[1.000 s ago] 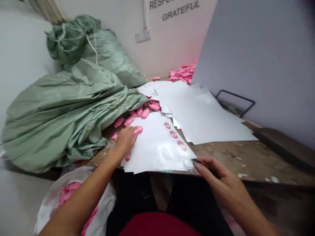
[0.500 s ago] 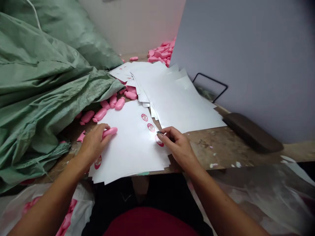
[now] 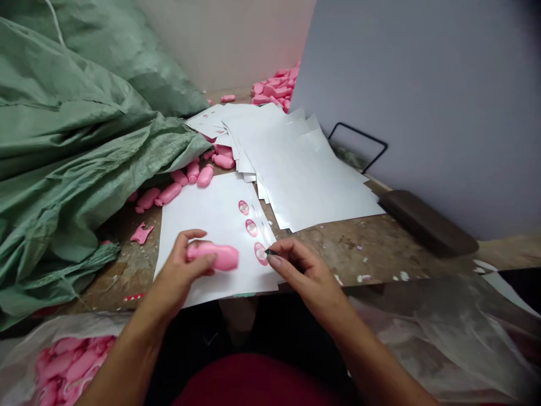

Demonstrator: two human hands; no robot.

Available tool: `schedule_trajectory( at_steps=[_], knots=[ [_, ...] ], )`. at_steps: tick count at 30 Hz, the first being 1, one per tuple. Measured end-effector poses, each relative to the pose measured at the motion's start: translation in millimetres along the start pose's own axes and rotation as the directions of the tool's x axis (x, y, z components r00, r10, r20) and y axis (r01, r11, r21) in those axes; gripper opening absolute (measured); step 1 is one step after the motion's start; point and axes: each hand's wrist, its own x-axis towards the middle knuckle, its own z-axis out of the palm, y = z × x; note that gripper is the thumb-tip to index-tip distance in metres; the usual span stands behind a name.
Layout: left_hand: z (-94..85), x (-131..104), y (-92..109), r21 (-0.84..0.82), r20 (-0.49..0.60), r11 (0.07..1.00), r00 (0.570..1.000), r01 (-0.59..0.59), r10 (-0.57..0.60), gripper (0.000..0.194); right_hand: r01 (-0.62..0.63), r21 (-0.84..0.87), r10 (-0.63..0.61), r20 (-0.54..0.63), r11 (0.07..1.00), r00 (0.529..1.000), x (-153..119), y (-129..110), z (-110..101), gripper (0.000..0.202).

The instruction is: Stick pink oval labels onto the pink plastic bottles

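My left hand [image 3: 180, 270] is closed around a small pink bottle [image 3: 224, 257], which lies sideways above a white sticker sheet [image 3: 203, 211]. Thumb and fingers of my right hand [image 3: 310, 273] pinch a small dark pointed tool [image 3: 270, 252]; its exact kind is too small to tell. The tool's tip is at the edge of the nearest oval pink-and-white sticker [image 3: 261, 254]. Farther up the same side of the sheet are two more stickers, a middle one [image 3: 251, 228] and a far one [image 3: 244, 207]. My left hand hides part of the sheet.
Several pink bottles [image 3: 205, 176] lie beyond the sheet, beside a green sack [image 3: 127, 152]. White sheets [image 3: 313, 175] are spread across the worktable [image 3: 355, 248]. A dark brown block [image 3: 426, 223] rests by a grey panel [image 3: 414, 101]. More bottles fill a bag [image 3: 67, 366] at lower left.
My left hand has moved right with the pink bottle, closer to the stickers. My right hand has come slightly lower, to the nearest sticker. The sticker sheet has shifted a little.
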Motion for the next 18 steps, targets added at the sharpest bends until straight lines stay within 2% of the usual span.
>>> schedule_trajectory(
  at_steps=[2,3,5,7,9,11,13,14,16,18],
  knots=[
    [15.3,-9,-6,0.047,0.098,0.998,0.995,-0.035,0.031,0.062,-0.038,0.189,0.025,0.07,0.981,0.997,-3,-4,6,0.022],
    [22.7,-13,-9,0.015,0.125,0.999,0.992,-0.035,0.032,0.063,-0.057,0.267,0.028,0.109,0.962,0.994,-5,-6,11,0.022],
    [35.4,-16,-12,-0.13,0.155,0.991,0.988,0.039,-0.018,0.059,-0.064,0.355,0.006,0.16,0.933,0.987,-7,-9,20,0.023],
    [44.2,-14,-11,-0.288,0.171,0.948,0.981,0.134,-0.086,0.048,-0.042,0.338,-0.02,0.179,0.94,0.984,-5,-10,23,0.023],
    [48.6,-7,-8,-0.363,0.192,0.91,0.972,0.201,-0.138,0.039,0.002,0.19,-0.028,0.137,0.982,0.99,2,-9,16,0.022],
    [49.9,3,-6,-0.346,0.185,0.912,0.969,0.221,-0.165,0.035,0.048,-0.091,-0.046,0.021,0.995,0.999,13,-5,2,0.019],
    [49.1,14,-6,-0.29,0.175,0.931,0.969,0.222,-0.176,0.038,0.06,-0.393,-0.091,-0.062,0.918,0.994,24,1,-13,0.017],
    [48.2,18,-7,-0.264,0.173,0.939,0.968,0.223,-0.181,0.04,0.066,-0.509,-0.114,-0.063,0.858,0.991,28,4,-19,0.017],
    [45.4,25,-10,-0.22,0.175,0.948,0.966,0.229,-0.193,0.043,0.105,-0.657,-0.143,-0.004,0.747,0.99,33,11,-24,0.016],
    [41.5,26,-14,-0.188,0.183,0.952,0.961,0.243,-0.209,0.042,0.178,-0.732,-0.191,0.067,0.658,0.979,34,17,-23,0.014]
  ],
)
